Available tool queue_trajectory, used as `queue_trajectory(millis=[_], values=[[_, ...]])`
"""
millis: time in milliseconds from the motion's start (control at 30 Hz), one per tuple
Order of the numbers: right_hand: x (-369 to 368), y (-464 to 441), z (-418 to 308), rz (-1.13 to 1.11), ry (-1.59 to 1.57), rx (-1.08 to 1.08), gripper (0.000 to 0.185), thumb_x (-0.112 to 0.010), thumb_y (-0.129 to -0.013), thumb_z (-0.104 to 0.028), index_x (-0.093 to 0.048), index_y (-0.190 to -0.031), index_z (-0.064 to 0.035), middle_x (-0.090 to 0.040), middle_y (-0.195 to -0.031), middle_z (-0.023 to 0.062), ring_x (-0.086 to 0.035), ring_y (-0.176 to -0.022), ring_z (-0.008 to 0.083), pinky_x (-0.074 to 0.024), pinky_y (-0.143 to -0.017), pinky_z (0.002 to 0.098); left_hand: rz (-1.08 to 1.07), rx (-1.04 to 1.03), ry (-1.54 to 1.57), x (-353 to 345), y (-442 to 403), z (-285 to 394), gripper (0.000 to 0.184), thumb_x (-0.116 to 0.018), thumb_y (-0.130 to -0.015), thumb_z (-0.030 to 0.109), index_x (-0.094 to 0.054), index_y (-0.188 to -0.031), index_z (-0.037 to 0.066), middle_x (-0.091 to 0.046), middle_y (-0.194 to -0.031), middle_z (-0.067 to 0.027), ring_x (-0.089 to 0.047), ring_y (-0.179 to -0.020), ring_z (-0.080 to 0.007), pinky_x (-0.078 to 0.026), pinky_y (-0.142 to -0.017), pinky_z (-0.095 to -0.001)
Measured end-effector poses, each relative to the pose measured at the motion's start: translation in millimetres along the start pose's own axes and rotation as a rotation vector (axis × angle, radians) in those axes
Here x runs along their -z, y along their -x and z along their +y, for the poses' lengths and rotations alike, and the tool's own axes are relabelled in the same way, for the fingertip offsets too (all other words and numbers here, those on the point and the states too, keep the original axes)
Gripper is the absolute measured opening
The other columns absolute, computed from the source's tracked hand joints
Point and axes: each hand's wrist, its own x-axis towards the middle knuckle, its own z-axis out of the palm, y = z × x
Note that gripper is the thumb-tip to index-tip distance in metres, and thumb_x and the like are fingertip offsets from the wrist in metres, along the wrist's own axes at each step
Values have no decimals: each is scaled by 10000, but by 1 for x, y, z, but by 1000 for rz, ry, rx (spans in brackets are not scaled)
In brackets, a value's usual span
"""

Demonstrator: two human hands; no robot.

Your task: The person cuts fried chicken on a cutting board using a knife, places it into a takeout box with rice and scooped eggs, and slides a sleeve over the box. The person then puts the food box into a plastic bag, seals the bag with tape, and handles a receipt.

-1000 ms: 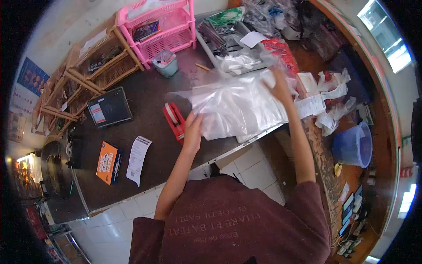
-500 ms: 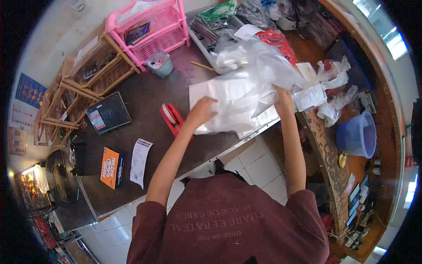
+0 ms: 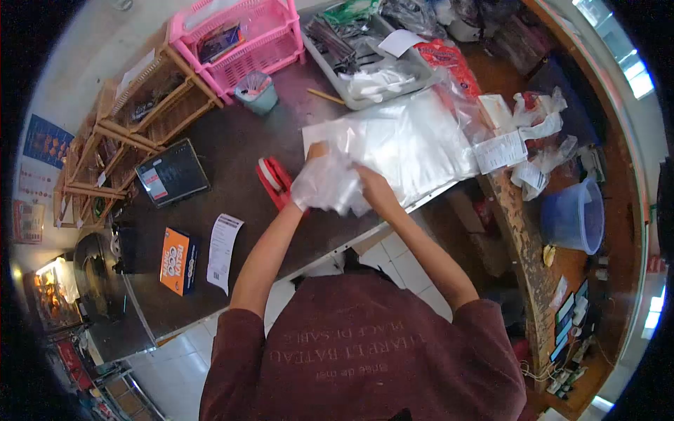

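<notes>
A crumpled clear plastic bag (image 3: 330, 184) is bunched between my two hands over the front part of the table. My left hand (image 3: 318, 151) is closed on it, with the film covering much of the hand and wrist. On the bag's right side, my right hand (image 3: 371, 186) has its fingers closed on the film. Beneath and to the right lies a flat stack of clear plastic bags (image 3: 421, 144). A red tape dispenser (image 3: 275, 184) stands just left of my left hand.
Behind are a grey tray (image 3: 344, 90) of packaging, a pink rack (image 3: 246, 59) and a small bin (image 3: 258, 97). To the left lie a black device (image 3: 172, 174), an orange box (image 3: 175, 261) and a paper slip (image 3: 223, 251). A blue bucket (image 3: 572, 217) is at right.
The loose bag that was spread over the stack and tray is now gathered at the left, between my hands. My right hand has moved left, and my left hand has closed on the film.
</notes>
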Motion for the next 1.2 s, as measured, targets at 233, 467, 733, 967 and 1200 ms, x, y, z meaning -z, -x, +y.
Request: queue_trajectory(millis=[233, 467, 733, 967, 1200], values=[[-57, -40, 24, 72, 303, -70, 370, -445, -742, -89, -452, -1107, -33, -473, -1115, 180, -456, -1034, 319, -387, -866, 385, -143, 102, 222, 29, -27, 26, 86, -551, -698, 44, -561, -731, -35, -568, -720, -213, -564, -700, -357, -435, -627, -387], [-71, -87, 53, 122, 227, -63, 329, -433, -777, -154, -456, -1086, -45, -467, -1124, 162, -456, -1044, 297, -369, -889, 389, -82, 155, 292, 36, -22, 47, 191, -602, -745, 142, -541, -853, -3, -582, -733, -168, -574, -669, -294, -440, -622, -370], [-70, -29, 67, 56, 200, 0, 301, -419, -817, -229, -461, -1062, -60, -460, -1134, 141, -457, -1055, 271, -349, -916, 393, -277, 126, -37, 26, -17, 73, 398, -651, -659, 171, -476, -1008, 98, -502, -815, -146, -536, -780, -312, -458, -660, -378], [-36, -15, 29, -314, 258, -137, 325, -450, -810, -248, -466, -1079, -67, -491, -1115, 155, -444, -1080, 277, -329, -949, 395, -404, -119, -243, 11, -10, 64, 174, -466, -740, 67, -471, -913, 70, -443, -875, -126, -505, -830, -311, -469, -656, -383], [36, -1, 15, -505, 57, 47, 358, -528, -798, -233, -534, -1090, -27, -537, -1098, 171, -506, -1002, 317, -366, -886, 384, -142, -205, -736, -23, -3, 22, 109, -508, -708, 98, -422, -770, 73, -438, -770, -80, -537, -621, -173, -484, -462, -271]])
